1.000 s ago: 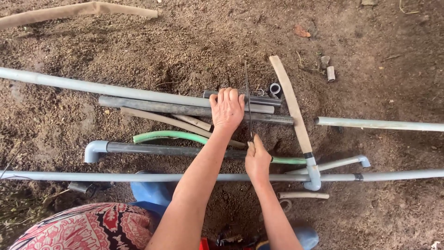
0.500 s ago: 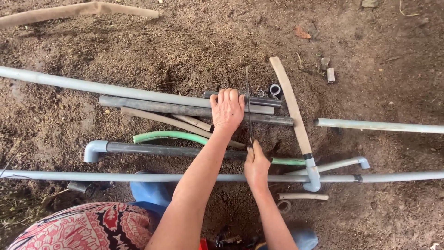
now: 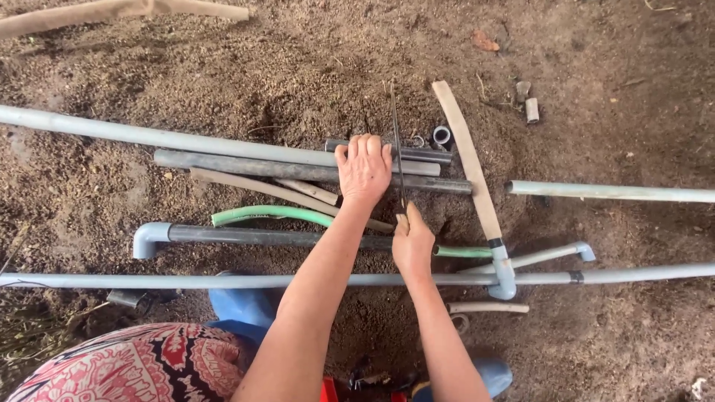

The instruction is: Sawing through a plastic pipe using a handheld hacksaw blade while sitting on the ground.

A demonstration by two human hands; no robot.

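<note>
Your left hand [image 3: 363,170] presses flat, fingers spread, on the grey pipes [image 3: 313,165] while your right hand [image 3: 412,242], fingers clenched, grips the saw blade [image 3: 397,149] mid-cut; keep it square.

Bundle of short pipes [image 3: 298,167] lies left to right at centre of the dirt ground [image 3: 596,89]. Left hand [image 3: 363,170] rests on top of the bundle, toward its right end. Thin saw blade [image 3: 397,149] runs near to far across the pipes, just right of the left hand. Right hand [image 3: 412,242] holds the blade's near end, nearer than the bundle. Hose [image 3: 268,214] and elbow pipe [image 3: 246,237] lie nearer than the bundle, left of the right hand. Long pipe [image 3: 149,281] spans the scene nearest, under both forearms. Slanted strip [image 3: 468,164] lies right of the blade. Separate pipe [image 3: 611,192] lies far right.
</note>
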